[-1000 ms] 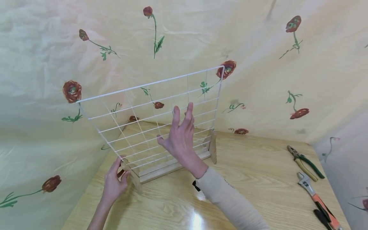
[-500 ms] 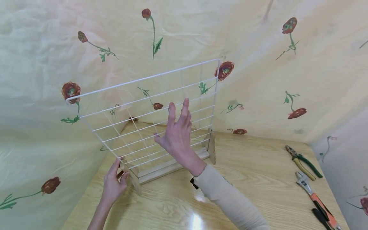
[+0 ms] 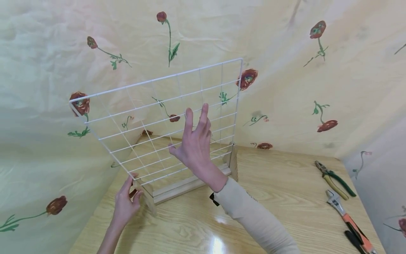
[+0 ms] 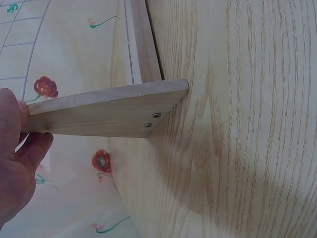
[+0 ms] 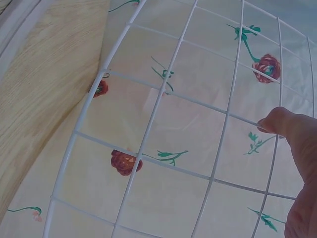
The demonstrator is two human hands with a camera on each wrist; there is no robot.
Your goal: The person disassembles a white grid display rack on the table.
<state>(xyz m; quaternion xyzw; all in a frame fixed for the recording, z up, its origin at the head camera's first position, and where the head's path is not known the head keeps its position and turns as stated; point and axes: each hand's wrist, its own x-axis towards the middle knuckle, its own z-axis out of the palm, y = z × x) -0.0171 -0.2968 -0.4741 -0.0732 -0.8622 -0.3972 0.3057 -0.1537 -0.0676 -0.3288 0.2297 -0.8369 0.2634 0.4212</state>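
Note:
A white wire grid panel (image 3: 149, 125) leans upward in a wooden stand, between its two end pieces. My left hand (image 3: 124, 203) holds the upper end of the left wooden side piece (image 4: 94, 111), thumb on one side and fingers on the other, close to the grid's lower left corner. Two screw heads (image 4: 156, 115) show on that side piece. My right hand (image 3: 196, 150) lies against the middle of the grid with index and middle fingers extended and the thumb spread out. In the right wrist view the thumb (image 5: 277, 120) touches a wire; the other fingers are mostly hidden there.
A wooden crossbar (image 3: 177, 188) joins the left side piece to the right side piece (image 3: 234, 162). On the table's right lie pliers (image 3: 336, 180) and an adjustable wrench (image 3: 350, 220), with a black handle (image 3: 354, 240) beside it. Flowered cloth (image 3: 285, 88) hangs behind the wooden table (image 3: 279, 197).
The grid's top edge has risen in the view and its upper left corner has shifted left. My right hand has moved slightly up with it. The left hand keeps its hold.

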